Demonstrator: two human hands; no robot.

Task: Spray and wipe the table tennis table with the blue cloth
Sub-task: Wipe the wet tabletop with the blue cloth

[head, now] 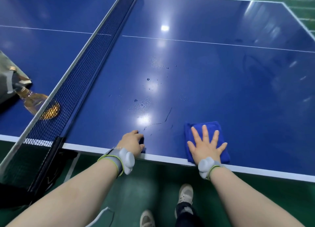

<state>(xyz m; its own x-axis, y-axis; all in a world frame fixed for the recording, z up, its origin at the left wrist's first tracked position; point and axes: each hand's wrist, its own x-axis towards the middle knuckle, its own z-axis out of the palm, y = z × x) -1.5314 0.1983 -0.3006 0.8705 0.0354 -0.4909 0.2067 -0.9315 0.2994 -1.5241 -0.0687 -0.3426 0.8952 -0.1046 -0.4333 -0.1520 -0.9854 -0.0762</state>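
Glossy smooth blue table (221, 76), fluffy terry cloth (213, 127), woven mesh net (95, 69)

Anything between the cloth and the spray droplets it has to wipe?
Nothing visible: bare tabletop lies between the blue cloth under the right hand and the droplets. Left hand sits aside at the near edge.

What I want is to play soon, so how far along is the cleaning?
Spraying looks done: droplets lie on the table, and a bottle is past the net. In hand: the right hand presses flat on the blue cloth at the near edge; the left hand rests on the edge, apart from it. Left: the droplets are unwiped; faint streaks farther right hint at some wiping.
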